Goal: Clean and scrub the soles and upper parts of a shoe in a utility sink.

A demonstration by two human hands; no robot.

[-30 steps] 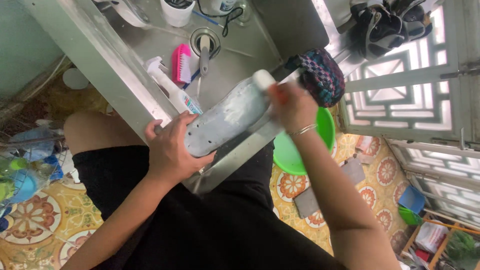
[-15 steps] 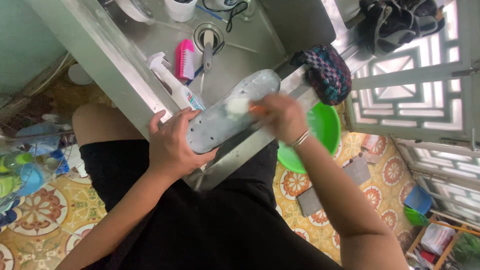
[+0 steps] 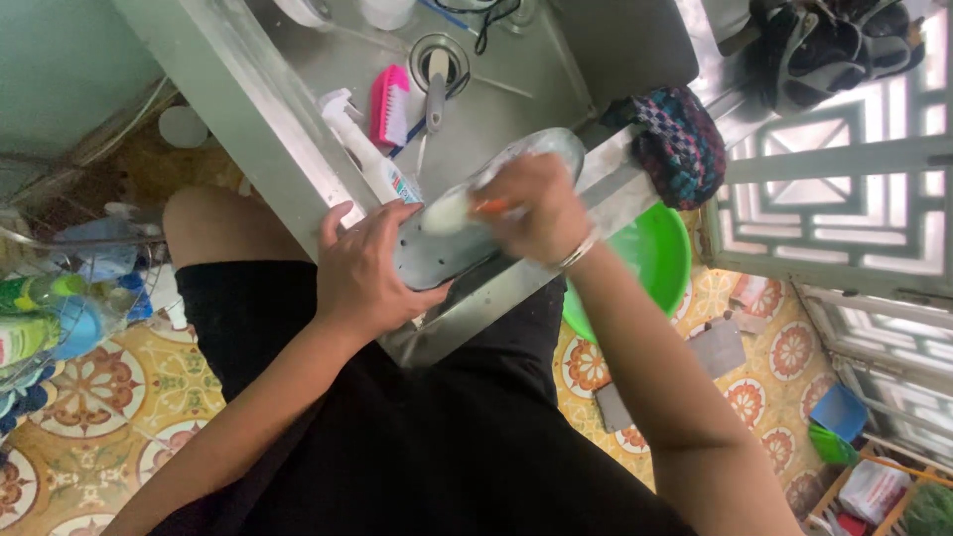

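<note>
Scrubbing a grey shoe insole over the steel sink

The insole lies tilted across the sink's front rim, and the brush head has travelled from its far tip down to mid-sole in the last second, so the scrub stroke is working toward the heel. The right hand is closed around the orange-handled brush; the left hand clamps the near end. A pink brush and spray bottle lie behind.

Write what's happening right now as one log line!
left hand: grips grey insole | right hand: presses small brush on it | place: over steel sink | nearby: pink brush
</note>
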